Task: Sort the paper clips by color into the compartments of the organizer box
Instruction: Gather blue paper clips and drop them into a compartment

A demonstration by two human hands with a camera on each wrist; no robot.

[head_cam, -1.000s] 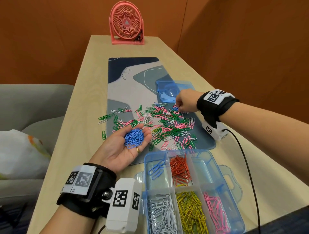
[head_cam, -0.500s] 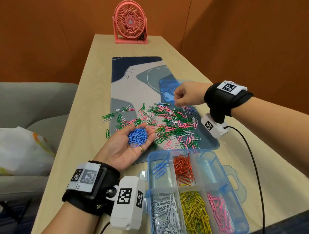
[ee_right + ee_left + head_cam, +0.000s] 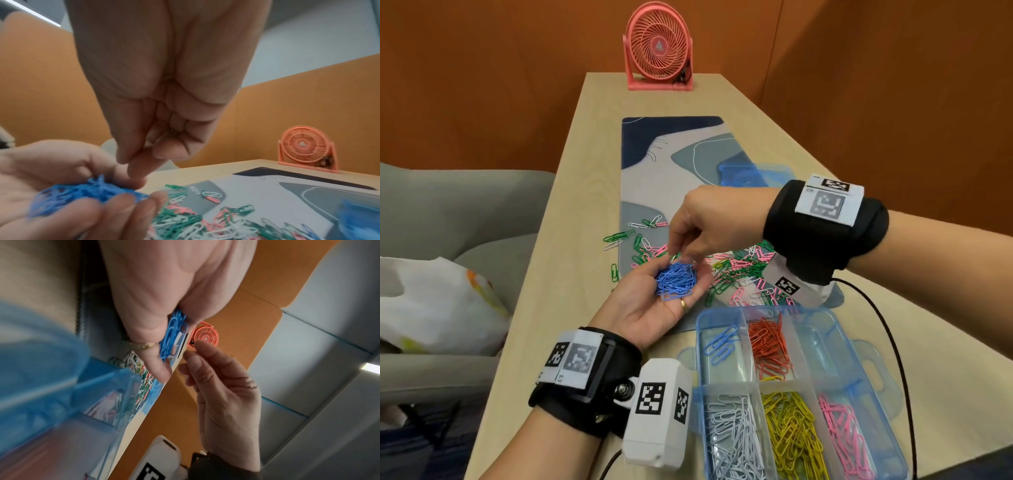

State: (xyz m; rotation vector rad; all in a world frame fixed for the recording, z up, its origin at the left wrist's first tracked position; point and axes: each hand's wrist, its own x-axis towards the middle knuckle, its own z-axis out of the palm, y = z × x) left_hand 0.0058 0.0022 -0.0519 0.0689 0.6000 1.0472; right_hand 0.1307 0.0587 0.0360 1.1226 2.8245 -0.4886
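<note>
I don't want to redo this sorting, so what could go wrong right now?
The blue paper clips sit heaped on the cupped left hand directly above the mixed pile; a tilt could spill them back in. The heap looks tangled, so tipping it into the organizer box may scatter clips into the neighbouring orange clips.

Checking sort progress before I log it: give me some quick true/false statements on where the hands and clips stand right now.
1. The left hand cups a pile of blue paper clips. True.
2. The right hand is reaching into the organizer box. False: its fingertips are above the blue pile in the left palm.
3. The yellow paper clips lie in a near-row compartment. True.
4. The far right compartment holds green clips. False: it looks empty; green paper clips lie loose on the desk mat.
5. The pink fan stands at the table's far end. True.
</note>
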